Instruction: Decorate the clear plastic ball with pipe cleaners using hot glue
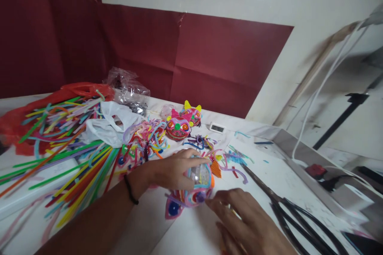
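Note:
My left hand (179, 169), with a black band on its wrist, grips a colourful pipe-cleaner craft (191, 197) from its upper left side. The craft has a clear, rounded plastic part, pink, blue and orange edging, a purple spot and a pink ear-like piece with a blue disc. Just to its lower right is my right hand (239, 215), fingers curled, fingertips close to the purple spot. A small yellowish bit shows among those fingers; what it is, I cannot make out. Large black-handled scissors (279, 199) lie to the right of this hand.
Two finished-looking pipe-cleaner animal faces (178, 127) sit behind. Bundled pipe cleaners (89, 171), a red bag (86, 89) and a white plastic bag (112, 121) crowd the left. A small digital display (217, 128) stands at the back; cut scraps (236, 157) lie near the scissor tips.

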A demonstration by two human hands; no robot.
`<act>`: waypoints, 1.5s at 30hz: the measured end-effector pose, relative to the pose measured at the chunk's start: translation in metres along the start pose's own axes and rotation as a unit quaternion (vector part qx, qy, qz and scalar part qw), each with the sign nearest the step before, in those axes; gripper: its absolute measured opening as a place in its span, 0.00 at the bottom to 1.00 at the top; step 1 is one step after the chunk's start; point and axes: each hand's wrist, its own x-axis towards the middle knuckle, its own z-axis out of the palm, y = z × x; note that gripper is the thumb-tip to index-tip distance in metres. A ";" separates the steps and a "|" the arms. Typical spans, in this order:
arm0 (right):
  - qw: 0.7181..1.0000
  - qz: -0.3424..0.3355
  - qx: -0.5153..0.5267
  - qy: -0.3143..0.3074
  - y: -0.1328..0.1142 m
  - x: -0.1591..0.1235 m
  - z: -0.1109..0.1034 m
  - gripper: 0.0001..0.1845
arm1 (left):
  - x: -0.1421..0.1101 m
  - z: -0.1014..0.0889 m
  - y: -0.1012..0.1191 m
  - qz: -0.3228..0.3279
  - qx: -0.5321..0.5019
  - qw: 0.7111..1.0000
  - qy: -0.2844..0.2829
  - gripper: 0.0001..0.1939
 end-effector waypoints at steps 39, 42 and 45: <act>0.997 0.000 -0.064 0.051 -0.001 0.033 0.021 0.15 | 0.000 0.001 -0.005 0.021 -0.028 0.999 -0.007 0.40; 0.997 0.001 -0.054 0.051 0.000 0.032 0.022 0.17 | 0.001 0.001 -0.006 0.024 -0.025 0.999 -0.008 0.42; 0.998 -0.003 -0.051 0.049 0.000 0.032 0.021 0.18 | 0.001 0.002 -0.007 0.014 -0.022 1.000 -0.013 0.46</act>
